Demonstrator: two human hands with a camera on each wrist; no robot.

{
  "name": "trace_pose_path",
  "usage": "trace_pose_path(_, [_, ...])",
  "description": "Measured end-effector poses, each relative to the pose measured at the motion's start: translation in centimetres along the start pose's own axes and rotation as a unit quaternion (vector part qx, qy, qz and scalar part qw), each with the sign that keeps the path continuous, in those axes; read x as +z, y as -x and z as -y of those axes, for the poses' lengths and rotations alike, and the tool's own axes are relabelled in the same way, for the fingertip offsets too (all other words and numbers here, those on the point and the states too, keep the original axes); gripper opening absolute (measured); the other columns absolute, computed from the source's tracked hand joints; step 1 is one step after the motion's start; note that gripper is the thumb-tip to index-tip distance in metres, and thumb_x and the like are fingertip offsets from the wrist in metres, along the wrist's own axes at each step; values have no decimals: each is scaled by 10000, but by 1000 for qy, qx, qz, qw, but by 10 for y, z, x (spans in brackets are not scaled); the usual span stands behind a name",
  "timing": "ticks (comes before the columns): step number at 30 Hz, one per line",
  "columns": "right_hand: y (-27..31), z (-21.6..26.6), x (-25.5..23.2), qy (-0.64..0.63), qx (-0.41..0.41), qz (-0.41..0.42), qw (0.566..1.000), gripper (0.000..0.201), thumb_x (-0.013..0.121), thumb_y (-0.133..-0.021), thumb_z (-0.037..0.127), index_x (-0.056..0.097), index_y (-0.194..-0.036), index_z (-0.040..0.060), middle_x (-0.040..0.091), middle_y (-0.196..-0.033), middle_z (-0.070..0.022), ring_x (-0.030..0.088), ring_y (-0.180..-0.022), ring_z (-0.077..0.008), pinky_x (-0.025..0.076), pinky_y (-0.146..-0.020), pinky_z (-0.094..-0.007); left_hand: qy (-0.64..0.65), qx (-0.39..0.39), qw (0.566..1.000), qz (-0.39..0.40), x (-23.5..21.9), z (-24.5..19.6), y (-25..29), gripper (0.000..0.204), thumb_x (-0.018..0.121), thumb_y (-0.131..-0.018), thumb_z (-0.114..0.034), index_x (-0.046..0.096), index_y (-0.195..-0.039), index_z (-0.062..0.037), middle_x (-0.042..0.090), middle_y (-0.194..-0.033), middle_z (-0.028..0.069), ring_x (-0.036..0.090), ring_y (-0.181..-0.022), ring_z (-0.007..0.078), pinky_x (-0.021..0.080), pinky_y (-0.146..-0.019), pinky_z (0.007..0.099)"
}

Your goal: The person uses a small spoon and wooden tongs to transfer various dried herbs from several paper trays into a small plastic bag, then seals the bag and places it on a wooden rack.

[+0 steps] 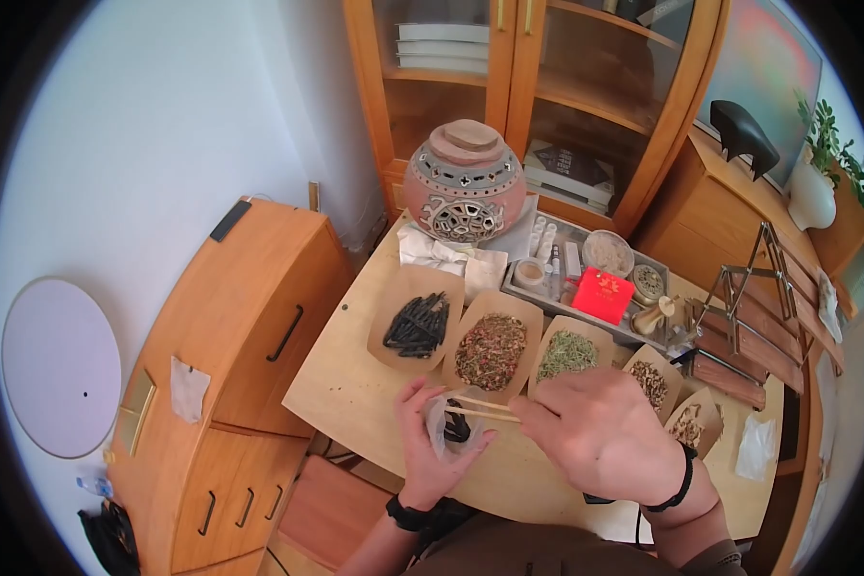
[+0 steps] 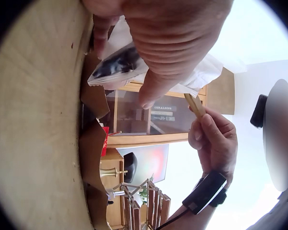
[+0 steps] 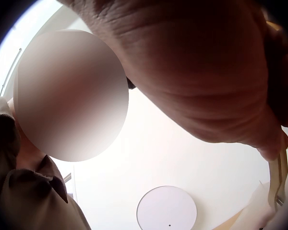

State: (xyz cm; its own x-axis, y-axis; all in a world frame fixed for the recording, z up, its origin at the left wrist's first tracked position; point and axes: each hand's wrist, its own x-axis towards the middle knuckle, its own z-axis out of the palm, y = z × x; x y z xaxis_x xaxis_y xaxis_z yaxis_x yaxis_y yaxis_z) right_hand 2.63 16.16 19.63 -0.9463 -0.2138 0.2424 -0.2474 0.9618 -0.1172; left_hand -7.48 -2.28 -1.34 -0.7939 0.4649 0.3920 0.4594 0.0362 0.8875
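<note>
A small translucent bag (image 1: 439,434) with black pieces (image 1: 458,422) inside is held by the left hand (image 1: 430,451), fingers and thumb around its sides. The right hand (image 1: 595,432) pinches a pair of wooden tongs or chopsticks (image 1: 485,408), whose tips reach into the bag's mouth. In the left wrist view the bag (image 2: 108,79) shows dark pieces at its bottom, and the right hand (image 2: 216,141) grips the light wooden sticks (image 2: 196,106). The right wrist view shows the sticks (image 3: 275,179) under the right hand (image 3: 197,72).
Behind the hands stand paper trays of black sticks (image 1: 418,324), reddish mix (image 1: 491,350), green herb (image 1: 568,353) and pale pieces. Farther back are a patterned pot (image 1: 466,182), a grey tray with a red packet (image 1: 603,295), and a folding wooden rack (image 1: 739,336) at right.
</note>
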Motion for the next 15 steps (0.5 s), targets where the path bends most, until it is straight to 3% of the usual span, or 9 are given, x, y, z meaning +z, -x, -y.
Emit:
trace_pose_path(4, [-1,0,3,-18,-13,-8,1000,251,763,-827,138,726,-1049,27,580,-772,-75,656,-693,-278,511,-571,-408,2,4,1000,-9,0,0,-2,962,999,-711,-196,409,-1465,-99,357,-1526,146,512,-1302,243,497,-1062,398])
trace_pose_path(7, [-1,1,4,-57,-39,-14,998,258,782,-816,138,731,-1049,39,574,-763,-71,651,-685,-275,507,-566,-406,89,-22,996,-12,1,2,-1,929,997,-733,-227,423,-1446,-68,372,-1491,173,441,-1396,294,450,-1129,435])
trace_pose_path(15, [3,4,-11,-47,23,-58,997,259,823,-809,149,743,-1043,73,562,-745,-46,632,-649,-258,494,-553,-407,177,-59,982,-17,4,-3,-1,979,970,-761,-95,339,-1509,-68,453,-1430,131,552,-1274,246,494,-1081,401])
